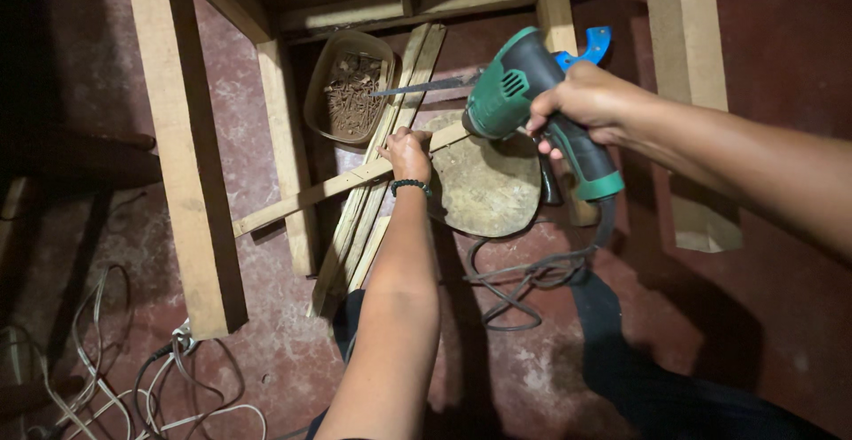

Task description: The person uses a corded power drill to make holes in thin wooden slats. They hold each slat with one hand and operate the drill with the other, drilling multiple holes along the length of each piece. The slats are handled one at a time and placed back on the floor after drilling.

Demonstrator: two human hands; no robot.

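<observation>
- The right hand [581, 103] grips the handle of a green and black saw [524, 94], fingers clamped round it, blade pointing left.
- The thin blade [426, 86] reaches over the rim of a tray [321, 76] and ends above it.
- The left hand [406, 151] presses down on a slat [311, 193], fingers closed over its upper edge; a dark bead band [410, 185] sits on that wrist.
- The slat runs slantwise from lower left to upper right, lying across a bundle of strips [377, 174] and resting on a round wooden stool top [484, 182].
- The saw is held in the air just above the far end of the slat, near the stool top.
- The tray holds rusty brown nails or screws; which, I cannot tell.
- A black cord [515, 280] drops from the saw handle and loops on the red floor [293, 351].
- A thick plank [186, 156] stands at the left, with pale cables [115, 387] beside its foot.
- Another beam [688, 94] rises at the right, well apart from the hands.
- A blue part [593, 42] shows behind the saw.
</observation>
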